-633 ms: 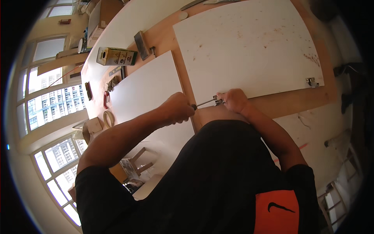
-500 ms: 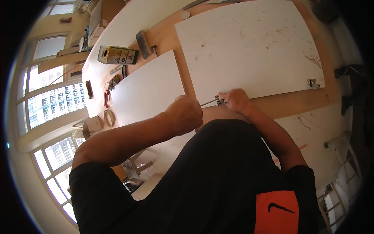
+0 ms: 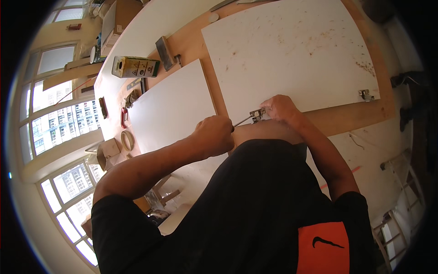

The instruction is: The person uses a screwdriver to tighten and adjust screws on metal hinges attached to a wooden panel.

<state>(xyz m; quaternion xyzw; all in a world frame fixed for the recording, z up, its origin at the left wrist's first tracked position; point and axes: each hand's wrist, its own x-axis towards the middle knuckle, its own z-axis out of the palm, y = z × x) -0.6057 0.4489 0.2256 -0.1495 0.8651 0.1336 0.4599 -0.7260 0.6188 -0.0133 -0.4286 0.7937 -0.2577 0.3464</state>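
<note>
Just left of the right fingers (image 3: 269, 106) sits a hinge (image 3: 256, 114).

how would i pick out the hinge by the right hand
Find the large stained white panel. Along its near edge, toward the left, a small metal hinge sits by the right hand. Unlike the hinge at the right corner, it has a thin metal tool in the left hand pointing at it.

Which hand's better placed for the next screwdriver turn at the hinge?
Left, probably: the left hand grips the screwdriver by its handle, the shaft reaching toward the hinge at the white panel's edge. The right hand is at the hinge, away from the handle.
</note>
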